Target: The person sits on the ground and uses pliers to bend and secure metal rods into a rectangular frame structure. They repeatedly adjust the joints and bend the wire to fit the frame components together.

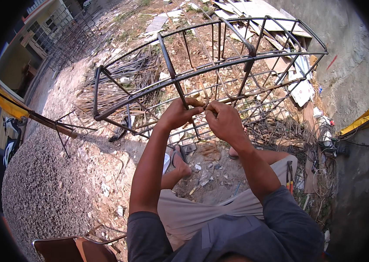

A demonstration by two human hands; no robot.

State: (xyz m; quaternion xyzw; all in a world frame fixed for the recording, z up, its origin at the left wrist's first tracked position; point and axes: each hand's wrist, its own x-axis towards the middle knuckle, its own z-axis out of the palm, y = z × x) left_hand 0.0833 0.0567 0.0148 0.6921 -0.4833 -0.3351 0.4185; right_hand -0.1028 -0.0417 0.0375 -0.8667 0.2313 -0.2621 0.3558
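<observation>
A long rebar cage of dark bars and bent stirrups stretches across in front of me, above the ground. My left hand is closed beside one of its stirrups, thumb and forefinger pinched together. Close to its right, my right hand is closed too, fingers curled in. Between the fingertips a thin brown wire shows and rises above them; both hands seem to pinch it, though its lower end is hidden. Pincers with orange-red handles rest at my right thigh.
Left of the cage lies a heap of cut rods; tangled wire lies to the right. A gravel pile, a brown chair, a concrete wall and scrap boards surround me. Rubble covers the ground.
</observation>
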